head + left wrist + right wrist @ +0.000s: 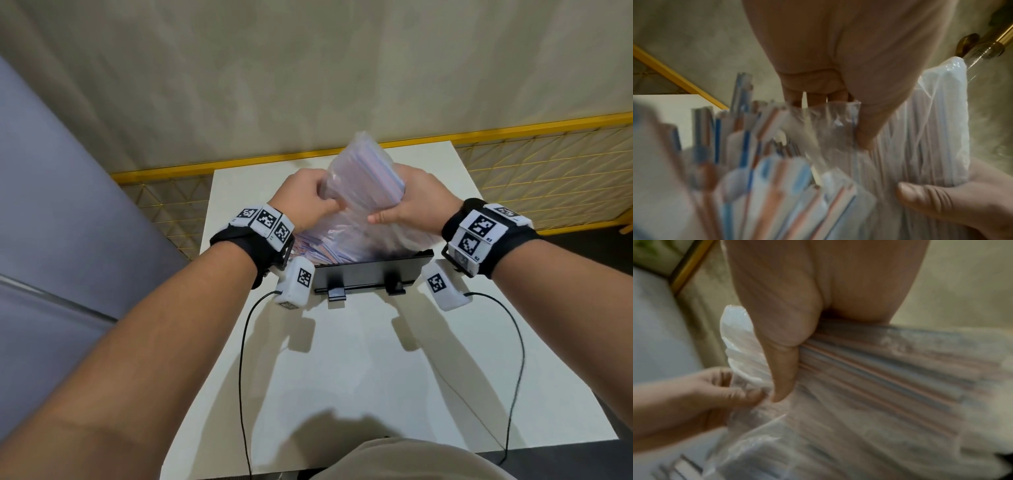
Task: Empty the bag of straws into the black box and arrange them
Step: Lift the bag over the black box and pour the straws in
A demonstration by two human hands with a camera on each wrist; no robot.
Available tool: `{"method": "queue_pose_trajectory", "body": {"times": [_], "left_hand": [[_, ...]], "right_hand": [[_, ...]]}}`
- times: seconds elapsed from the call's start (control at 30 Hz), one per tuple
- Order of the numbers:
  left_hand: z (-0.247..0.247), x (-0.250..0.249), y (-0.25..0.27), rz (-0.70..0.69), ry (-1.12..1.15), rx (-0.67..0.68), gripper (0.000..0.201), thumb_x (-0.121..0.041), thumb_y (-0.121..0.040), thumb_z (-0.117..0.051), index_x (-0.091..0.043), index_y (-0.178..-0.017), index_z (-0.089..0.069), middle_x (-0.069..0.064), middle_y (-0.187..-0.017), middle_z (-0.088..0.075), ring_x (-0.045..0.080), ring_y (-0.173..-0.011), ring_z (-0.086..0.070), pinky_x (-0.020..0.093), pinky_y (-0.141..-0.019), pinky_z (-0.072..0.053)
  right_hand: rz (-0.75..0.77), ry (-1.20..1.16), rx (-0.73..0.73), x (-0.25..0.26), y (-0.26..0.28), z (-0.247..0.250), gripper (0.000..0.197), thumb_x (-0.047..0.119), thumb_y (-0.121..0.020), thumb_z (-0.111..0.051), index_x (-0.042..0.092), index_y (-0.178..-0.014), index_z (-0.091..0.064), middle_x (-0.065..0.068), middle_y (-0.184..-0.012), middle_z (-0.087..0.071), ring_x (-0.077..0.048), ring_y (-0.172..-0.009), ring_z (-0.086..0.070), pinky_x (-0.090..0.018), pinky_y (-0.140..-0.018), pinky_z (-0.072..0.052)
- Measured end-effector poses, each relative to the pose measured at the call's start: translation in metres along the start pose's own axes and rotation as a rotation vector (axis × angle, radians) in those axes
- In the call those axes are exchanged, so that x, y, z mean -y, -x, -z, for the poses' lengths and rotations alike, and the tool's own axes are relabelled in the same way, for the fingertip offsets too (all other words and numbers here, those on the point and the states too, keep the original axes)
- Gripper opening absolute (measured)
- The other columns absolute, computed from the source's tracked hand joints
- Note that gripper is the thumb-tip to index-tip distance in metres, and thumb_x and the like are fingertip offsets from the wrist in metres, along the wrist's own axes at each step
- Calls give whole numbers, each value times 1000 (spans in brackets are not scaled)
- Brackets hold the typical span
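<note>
A clear plastic bag [363, 178] full of wrapped striped straws is held tilted, closed end up, mouth down over the black box [370, 272]. My left hand [308, 197] pinches the bag's left side, and my right hand [407, 202] grips its right side with the thumb across the front. Several red-and-blue striped straws [318, 248] lie spilled in the box's left part. In the left wrist view the straws [756, 162] fan out under the bag [920, 146]. The right wrist view shows my right thumb [783, 369] pressed into the bag [879, 386].
The box stands mid-table on a white table [359, 377]. A yellow mesh fence [548, 161] runs behind the table. A grey surface [68, 205] lies to the left. Two black cables [243, 359] trail from my wrist units across the near tabletop.
</note>
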State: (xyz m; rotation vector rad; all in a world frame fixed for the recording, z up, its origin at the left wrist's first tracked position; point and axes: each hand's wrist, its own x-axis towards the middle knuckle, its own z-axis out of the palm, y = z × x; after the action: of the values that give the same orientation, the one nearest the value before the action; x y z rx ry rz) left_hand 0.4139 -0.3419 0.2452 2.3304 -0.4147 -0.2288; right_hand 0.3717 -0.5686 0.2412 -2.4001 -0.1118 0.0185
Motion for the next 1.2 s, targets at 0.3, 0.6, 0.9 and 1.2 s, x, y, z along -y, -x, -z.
{"method": "queue_pose_trajectory", "body": {"times": [0.3,0.6,0.9,1.2], "left_hand": [[-9,9,1,-20,58,0,25,-20,-79,-74,-9,-99,-64,5,-91,-70,24,-83,-64,37,-80,-51],[-6,-1,8,14,-147,35,13,-20,-87,-71,-11,-90,-79,9,-90,-78,26,-91,-72,41,-86,-58],[-4,8,10,76,140,92,85,-58,-56,-90,-28,-131,-63,-10,-120,-75,10,-113,-69,43,-104,-54],[-1,1,9,70,271,16,59,-25,-71,-95,-18,-120,-63,-5,-110,-75,11,-103,-71,35,-96,-56]], "right_hand": [[-109,116,15,-7,4,3,42,14,-71,-82,14,-110,-65,-7,-100,-65,-30,-97,-63,-26,-73,-38],[-71,104,42,-3,1,-2,41,35,-74,-86,21,-106,-66,1,-95,-64,-22,-85,-58,-27,-71,-38],[-129,-58,-2,-3,1,-1,38,29,-67,-92,15,-95,-70,-4,-92,-71,-21,-84,-65,-31,-71,-52],[-144,-103,26,1,-1,3,28,2,-74,-79,0,-99,-65,-21,-101,-69,-35,-95,-66,-40,-80,-54]]}}
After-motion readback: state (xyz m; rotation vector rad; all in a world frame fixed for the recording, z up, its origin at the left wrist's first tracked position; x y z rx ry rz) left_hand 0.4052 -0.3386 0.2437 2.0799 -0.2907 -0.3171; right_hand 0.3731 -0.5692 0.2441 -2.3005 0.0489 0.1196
